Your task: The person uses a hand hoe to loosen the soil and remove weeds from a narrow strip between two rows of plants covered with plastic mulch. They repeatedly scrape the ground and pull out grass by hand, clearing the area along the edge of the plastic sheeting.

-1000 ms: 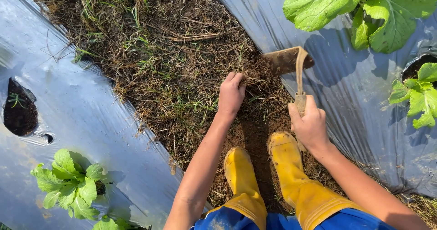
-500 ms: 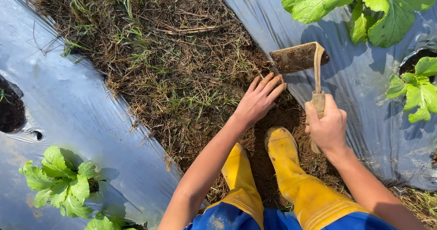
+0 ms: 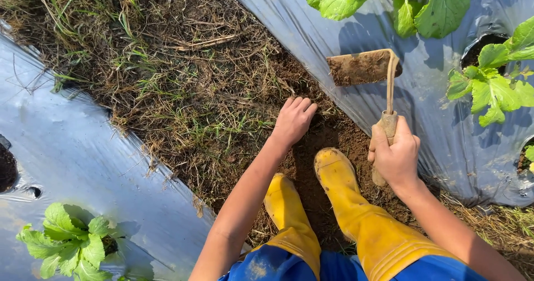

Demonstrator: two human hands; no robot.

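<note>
Between two sheets of silver mulch film [image 3: 83,147], at about 3 o'clock, a short hand hoe [image 3: 364,68] is being held aloft: the right hand [image 3: 396,157] is wrapped fully shut around its wooden handle, the soil-caked blade pointing toward 9 o'clock above the film edge. At centre, the left hand [image 3: 295,119] is being pressed, fingers curled together, into dry grass and weeds [image 3: 183,92] on the bare furrow; whether stems are being pinched cannot be told. Yellow rubber boots [image 3: 345,203] are being planted at 6 o'clock on loosened dark soil. Leafy green plants [image 3: 400,3] are growing at 1 and 7 o'clock. Judgement: weeds are best being gripped low near the roots, the blade being kept clear of film and fingers.
</note>
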